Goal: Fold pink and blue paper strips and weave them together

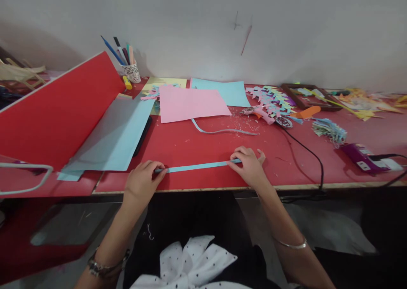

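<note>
A narrow light-blue paper strip (199, 166) stretches straight between my hands, close above the front edge of the red table (184, 147). Its left end is pinched by my left hand (143, 180), thumb against the fingers. At the other end my right hand (249, 166) grips the strip between thumb and fingers. Behind it, a second thin strip (219, 131) lies curled on the table, partly under a pink paper sheet (193, 103). To the left is a larger light-blue sheet (114, 132), with a dark flat object (143, 136) partly beneath it.
A red panel (66, 106) leans at the left, near a pen cup (131, 71). Toward the right lie a pink glue gun (259, 112) with a black cord, zigzag-cut paper strips (270, 98), a dark tray (313, 106), fringed paper (329, 130) and a purple power box (364, 158).
</note>
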Available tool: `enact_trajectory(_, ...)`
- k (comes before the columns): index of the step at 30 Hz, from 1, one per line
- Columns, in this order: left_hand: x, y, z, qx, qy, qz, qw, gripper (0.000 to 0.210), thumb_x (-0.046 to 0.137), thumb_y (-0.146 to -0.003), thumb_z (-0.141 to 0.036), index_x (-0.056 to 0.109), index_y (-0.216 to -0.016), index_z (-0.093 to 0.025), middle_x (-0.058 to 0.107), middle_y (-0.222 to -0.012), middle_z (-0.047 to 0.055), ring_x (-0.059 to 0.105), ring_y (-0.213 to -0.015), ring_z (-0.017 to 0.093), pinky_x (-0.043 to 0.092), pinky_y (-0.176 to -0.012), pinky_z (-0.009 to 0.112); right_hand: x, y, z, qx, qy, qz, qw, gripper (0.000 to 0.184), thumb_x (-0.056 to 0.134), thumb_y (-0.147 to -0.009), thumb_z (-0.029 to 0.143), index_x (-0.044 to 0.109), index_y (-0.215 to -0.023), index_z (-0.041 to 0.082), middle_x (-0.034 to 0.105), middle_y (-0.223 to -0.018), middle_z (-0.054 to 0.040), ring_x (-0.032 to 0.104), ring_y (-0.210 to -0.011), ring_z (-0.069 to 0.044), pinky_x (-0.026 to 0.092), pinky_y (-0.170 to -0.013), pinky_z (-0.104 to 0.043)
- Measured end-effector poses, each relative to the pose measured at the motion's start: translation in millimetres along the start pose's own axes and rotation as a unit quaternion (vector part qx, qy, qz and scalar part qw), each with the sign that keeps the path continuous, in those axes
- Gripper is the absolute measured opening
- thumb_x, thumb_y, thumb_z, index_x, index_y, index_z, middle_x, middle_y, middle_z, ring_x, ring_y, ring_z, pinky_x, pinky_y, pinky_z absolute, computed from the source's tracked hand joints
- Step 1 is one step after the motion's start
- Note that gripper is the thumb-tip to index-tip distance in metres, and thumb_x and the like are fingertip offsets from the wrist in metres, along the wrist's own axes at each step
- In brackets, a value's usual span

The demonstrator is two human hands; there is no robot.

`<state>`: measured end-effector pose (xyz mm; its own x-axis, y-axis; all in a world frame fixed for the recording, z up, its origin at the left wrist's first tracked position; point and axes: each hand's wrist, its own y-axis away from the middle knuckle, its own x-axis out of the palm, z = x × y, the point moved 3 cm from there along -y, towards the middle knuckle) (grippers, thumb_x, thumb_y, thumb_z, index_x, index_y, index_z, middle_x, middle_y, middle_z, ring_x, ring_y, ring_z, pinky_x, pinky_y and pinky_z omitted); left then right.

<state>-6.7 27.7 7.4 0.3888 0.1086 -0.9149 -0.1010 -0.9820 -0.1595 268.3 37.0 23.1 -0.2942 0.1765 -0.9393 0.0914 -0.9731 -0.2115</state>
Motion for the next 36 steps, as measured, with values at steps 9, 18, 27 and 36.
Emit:
enact_trajectory(9, -2.5, 1.4, 0.4, -0.056, 0.044, -0.019, 0.997, 0.017, 0.042, -0.071, -0.030, 0.056, -0.074, -0.021, 0.060, -0.072, 0.001, 0.055, -0.064, 0.014, 0.041, -0.060, 0.024, -7.3, 7.6, -39.6, 0.055, 0.014, -0.058, 0.997, 0.019, 0.046, -0.076, 0.034, 0.057, -0.067, 0.020, 0.057, -0.085, -0.0023, 0.051, -0.082, -0.019, 0.024, -0.081, -0.042)
enact_trajectory(18, -4.5, 1.1, -2.7, -0.066, 0.017, 0.003, 0.998, 0.017, 0.042, -0.071, -0.026, 0.057, -0.077, -0.020, 0.061, -0.075, 0.002, 0.056, -0.068, 0.015, 0.040, -0.062, 0.025, -20.2, 17.2, -44.1, 0.082, 0.067, -0.124, 0.987, 0.015, 0.044, -0.076, 0.024, 0.056, -0.071, 0.018, 0.059, -0.080, -0.0054, 0.051, -0.078, -0.021, 0.026, -0.081, -0.044)
enact_trajectory(27, -8.0, 1.5, -2.7, -0.067, -0.008, 0.022, 0.997, 0.019, 0.042, -0.069, -0.020, 0.057, -0.081, -0.021, 0.060, -0.084, 0.002, 0.058, -0.072, 0.015, 0.043, -0.064, 0.024, 11.0, 0.8, 60.8, -0.202, -0.066, 0.053, 0.976, 0.023, 0.054, -0.078, 0.028, 0.061, -0.099, 0.020, 0.057, -0.104, -0.0072, 0.050, -0.094, -0.019, 0.038, -0.079, -0.031)
enact_trajectory(36, -8.8, 9.4, 11.9, -0.085, 0.024, -0.015, 0.996, 0.021, 0.041, -0.066, -0.019, 0.057, -0.079, -0.020, 0.058, -0.086, 0.003, 0.057, -0.076, 0.017, 0.044, -0.070, 0.028, 26.5, -7.9, 51.5, -0.224, -0.125, 0.034, 0.966, 0.015, 0.054, -0.079, 0.020, 0.066, -0.087, 0.017, 0.058, -0.087, -0.0059, 0.049, -0.079, -0.016, 0.041, -0.075, -0.030)
